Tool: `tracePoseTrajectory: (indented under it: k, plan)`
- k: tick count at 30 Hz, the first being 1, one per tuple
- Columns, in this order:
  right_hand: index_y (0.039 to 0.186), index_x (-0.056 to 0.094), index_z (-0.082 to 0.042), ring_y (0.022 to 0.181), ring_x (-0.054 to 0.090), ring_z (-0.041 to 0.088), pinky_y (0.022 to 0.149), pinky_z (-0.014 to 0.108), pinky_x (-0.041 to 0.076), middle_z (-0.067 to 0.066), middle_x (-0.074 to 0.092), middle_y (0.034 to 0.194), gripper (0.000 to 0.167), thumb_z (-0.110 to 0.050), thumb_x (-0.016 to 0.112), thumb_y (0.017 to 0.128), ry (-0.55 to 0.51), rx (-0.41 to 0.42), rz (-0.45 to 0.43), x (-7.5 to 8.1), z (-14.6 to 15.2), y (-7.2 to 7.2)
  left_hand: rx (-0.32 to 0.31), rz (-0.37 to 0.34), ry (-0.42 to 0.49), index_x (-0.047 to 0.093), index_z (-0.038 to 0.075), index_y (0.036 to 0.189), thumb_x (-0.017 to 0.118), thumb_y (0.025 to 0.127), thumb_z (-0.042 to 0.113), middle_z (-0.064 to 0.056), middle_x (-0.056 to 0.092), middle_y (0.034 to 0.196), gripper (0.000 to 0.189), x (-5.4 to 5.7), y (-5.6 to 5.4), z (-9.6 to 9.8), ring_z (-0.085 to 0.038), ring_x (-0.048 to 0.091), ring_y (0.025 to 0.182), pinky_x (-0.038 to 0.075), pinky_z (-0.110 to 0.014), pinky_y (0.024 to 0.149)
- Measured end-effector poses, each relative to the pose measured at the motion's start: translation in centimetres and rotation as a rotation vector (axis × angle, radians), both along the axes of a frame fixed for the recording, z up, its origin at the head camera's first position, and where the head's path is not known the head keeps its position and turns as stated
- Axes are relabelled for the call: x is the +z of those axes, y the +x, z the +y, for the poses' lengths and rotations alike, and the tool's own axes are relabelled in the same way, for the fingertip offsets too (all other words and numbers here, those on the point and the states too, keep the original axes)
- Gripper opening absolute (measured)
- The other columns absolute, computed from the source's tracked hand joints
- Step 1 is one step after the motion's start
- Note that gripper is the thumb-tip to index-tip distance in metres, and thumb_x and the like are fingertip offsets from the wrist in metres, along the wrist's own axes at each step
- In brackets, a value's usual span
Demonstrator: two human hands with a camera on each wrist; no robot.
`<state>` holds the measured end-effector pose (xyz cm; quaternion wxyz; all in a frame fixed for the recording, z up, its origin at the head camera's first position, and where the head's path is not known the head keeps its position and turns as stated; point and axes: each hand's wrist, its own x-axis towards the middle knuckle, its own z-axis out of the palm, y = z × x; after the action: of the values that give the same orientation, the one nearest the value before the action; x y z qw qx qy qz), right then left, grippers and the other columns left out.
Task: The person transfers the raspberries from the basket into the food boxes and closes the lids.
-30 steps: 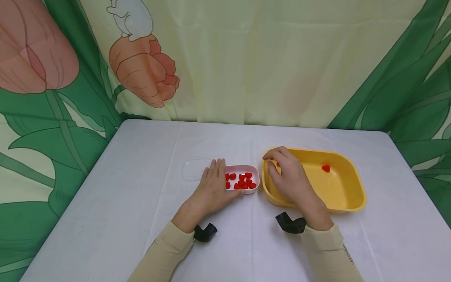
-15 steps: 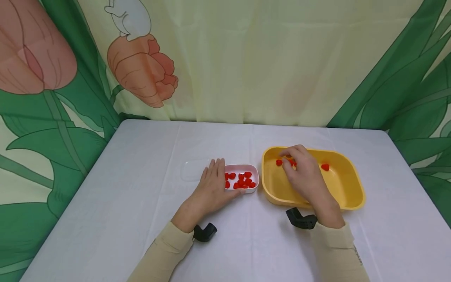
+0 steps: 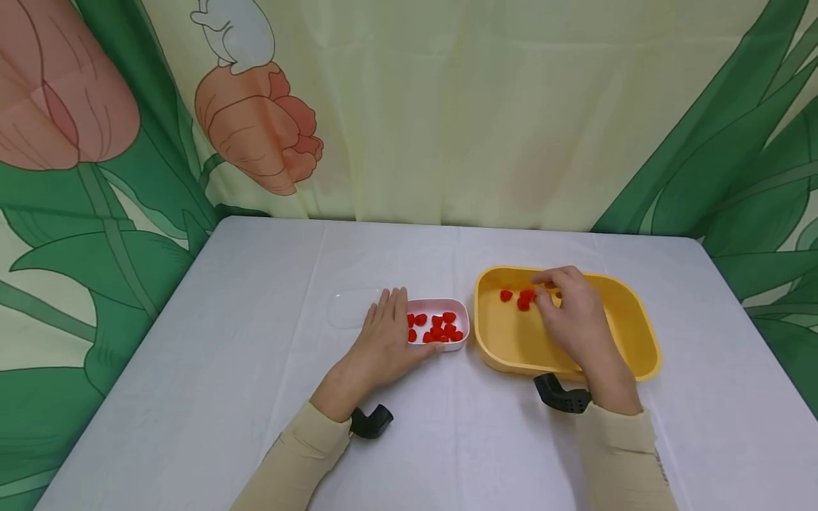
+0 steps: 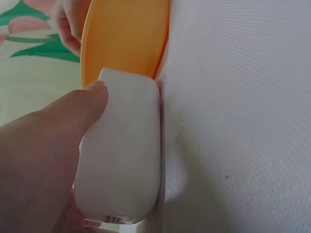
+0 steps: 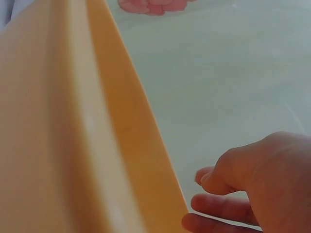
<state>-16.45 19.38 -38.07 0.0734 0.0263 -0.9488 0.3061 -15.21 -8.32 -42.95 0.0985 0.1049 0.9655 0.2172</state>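
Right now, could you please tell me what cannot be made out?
Head: left end of pink-and-white box, behind the left hand.
Head: part of yellow tub, behind the right hand.
Left wrist: dark print, too small to read.
Right wrist: tub floor, hidden by its near wall.

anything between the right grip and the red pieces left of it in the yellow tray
Nothing visible. In the head view, the right grip reaches over the yellow tray, just right of the red pieces, with no rim between. Whatever lies beneath it is hidden.
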Motion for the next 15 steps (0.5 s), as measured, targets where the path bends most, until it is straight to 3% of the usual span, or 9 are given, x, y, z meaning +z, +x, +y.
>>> tracePoseTrajectory:
  k: [15]
  plan:
    - [0.121,0.060,0.004,0.116,0.046,0.042,0.102,0.060,0.046,0.027,0.051,0.127,0.028,-0.002,0.042,0.100,-0.027,-0.139,-0.053,0.1,3.4,0.2,-0.004,0.016,-0.037,0.013,0.004,0.158,0.067,0.083,0.063,-0.017,0.016,0.166,0.110,0.2,0.1,0.0,-0.037,0.007,0.155,0.011,-0.054,0.125]
